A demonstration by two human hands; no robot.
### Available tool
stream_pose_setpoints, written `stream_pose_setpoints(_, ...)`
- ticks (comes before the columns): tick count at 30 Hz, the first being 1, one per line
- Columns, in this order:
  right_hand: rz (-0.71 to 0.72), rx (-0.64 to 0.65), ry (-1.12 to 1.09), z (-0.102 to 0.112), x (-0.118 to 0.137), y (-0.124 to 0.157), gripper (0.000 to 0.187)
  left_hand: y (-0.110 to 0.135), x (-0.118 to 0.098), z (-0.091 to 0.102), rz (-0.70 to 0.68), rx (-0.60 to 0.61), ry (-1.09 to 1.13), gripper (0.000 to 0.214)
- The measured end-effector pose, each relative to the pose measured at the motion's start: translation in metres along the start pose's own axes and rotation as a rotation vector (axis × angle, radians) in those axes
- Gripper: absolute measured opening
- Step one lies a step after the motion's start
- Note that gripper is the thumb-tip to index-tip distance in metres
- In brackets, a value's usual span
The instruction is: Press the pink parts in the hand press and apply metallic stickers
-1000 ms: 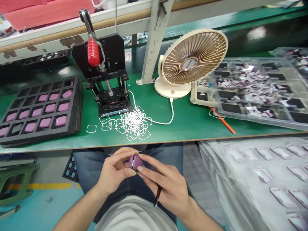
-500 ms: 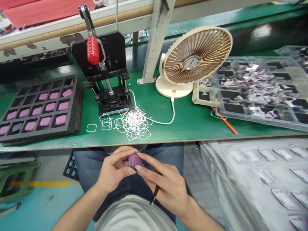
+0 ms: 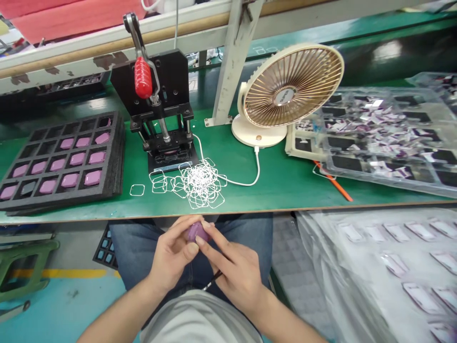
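Note:
A small rounded purple case (image 3: 197, 232) is held over my lap, just below the bench's front edge. My left hand (image 3: 173, 250) grips its left side, with the thumb low and the fingers curled behind. From the right, the thumb and fingertips of my right hand (image 3: 233, 264) press on the same case. Out of the right palm sticks a slim dark tool (image 3: 213, 280), pointing down and left; its kind is unclear. Straight ahead on the bench lies a tangled heap of thin white square-shaped rings (image 3: 202, 183), with one loose white ring (image 3: 137, 190) to its left.
A black foam tray (image 3: 116, 157) with several purple cases sits at left. Behind the rings stands a black lever press (image 3: 157, 100) with a red handle. A cream fan (image 3: 285, 95), a clear compartment box (image 3: 385, 174) and an orange stick (image 3: 339, 186) occupy the right.
Both hands have shifted slightly left and the purple case has turned, showing a broader face. The dark tool in my right hand now slants more to the left.

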State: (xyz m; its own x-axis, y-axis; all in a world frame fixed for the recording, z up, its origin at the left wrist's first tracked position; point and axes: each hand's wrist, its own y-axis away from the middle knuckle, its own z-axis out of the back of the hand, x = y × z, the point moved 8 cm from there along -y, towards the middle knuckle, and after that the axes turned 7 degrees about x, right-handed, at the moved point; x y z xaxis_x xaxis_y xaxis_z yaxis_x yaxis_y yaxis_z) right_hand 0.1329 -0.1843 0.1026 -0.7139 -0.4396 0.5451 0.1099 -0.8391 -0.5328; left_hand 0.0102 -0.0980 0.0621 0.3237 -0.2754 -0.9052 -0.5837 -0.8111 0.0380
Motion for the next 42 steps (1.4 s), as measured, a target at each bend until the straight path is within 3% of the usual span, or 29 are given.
stream_pose_setpoints(3, -0.102, -0.067, -0.092, 0.002, -0.009, -0.006, 0.04, 0.003, 0.007, 0.009, 0.061, -0.181, 0.044, 0.035)
stream_pose_setpoints(5, -0.216, -0.073, -0.175, 0.004, -0.019, -0.012, 0.033, 0.001, 0.005, 0.011, 0.043, -0.194, 0.088, 0.027)
stream_pose_setpoints(7, -0.256, 0.029, -0.203, 0.001, -0.022, -0.02, 0.024, -0.002, 0.001, 0.01, 0.014, -0.157, 0.128, 0.025)
stream_pose_setpoints(9, -0.191, 0.168, -0.171, -0.005, -0.017, -0.027, 0.013, -0.003, 0.0, 0.011, 0.007, -0.139, 0.147, 0.024)
stream_pose_setpoints(11, -0.104, 0.229, -0.147, -0.009, -0.01, -0.03, 0.013, -0.001, -0.001, 0.011, -0.002, -0.122, 0.157, 0.023)
stream_pose_setpoints(15, -0.068, 0.147, -0.262, -0.01, -0.007, -0.03, 0.015, 0.003, -0.005, 0.008, -0.068, -0.088, 0.088, 0.019)
stream_pose_setpoints(17, -0.216, 0.133, -0.467, -0.015, -0.019, -0.028, 0.024, 0.003, -0.01, 0.01, -0.069, -0.065, -0.063, 0.026)
stream_pose_setpoints(19, -0.481, 0.168, -0.845, -0.029, -0.034, -0.023, 0.04, 0.0, -0.025, 0.01, -0.137, -0.003, -0.328, 0.041)
stream_pose_setpoints(21, -0.759, 0.203, -1.266, -0.047, -0.04, -0.014, 0.049, -0.002, -0.047, 0.003, -0.301, 0.114, -0.639, 0.053)
stream_pose_setpoints(23, -0.945, 0.232, -1.549, -0.059, -0.034, -0.008, 0.052, 0.0, -0.065, -0.007, -0.498, 0.263, -0.88, 0.05)
stream_pose_setpoints(25, -1.037, 0.299, -1.658, -0.067, -0.027, -0.004, 0.053, 0.003, -0.075, -0.015, -0.638, 0.386, -0.997, 0.044)
stream_pose_setpoints(27, -1.053, 0.42, -1.634, -0.074, -0.02, -0.003, 0.058, 0.007, -0.081, -0.018, -0.718, 0.421, -1.039, 0.042)
stream_pose_setpoints(29, -0.992, 0.479, -1.421, -0.07, -0.026, -0.009, 0.064, 0.008, -0.087, -0.015, -0.736, 0.37, -1.054, 0.037)
stream_pose_setpoints(31, -0.847, 0.379, -1.044, -0.045, -0.043, -0.034, 0.066, 0.004, -0.093, -0.005, -0.683, 0.249, -1.055, 0.029)
stream_pose_setpoints(34, -0.495, 0.062, -0.477, 0.027, -0.054, -0.106, 0.053, -0.013, -0.105, 0.019, -0.543, 0.021, -1.035, 0.017)
stream_pose_setpoints(37, -0.065, -0.176, -0.075, 0.091, -0.026, -0.192, 0.031, -0.041, -0.122, 0.033, -0.492, -0.06, -1.113, 0.023)
stream_pose_setpoints(39, 0.167, -0.201, 0.115, 0.105, -0.004, -0.24, 0.041, -0.064, -0.132, 0.037, -0.497, -0.056, -1.196, 0.023)
stream_pose_setpoints(42, 0.39, -0.043, 0.333, 0.085, 0.014, -0.285, 0.05, -0.098, -0.135, 0.046, -0.47, -0.039, -1.272, 0.016)
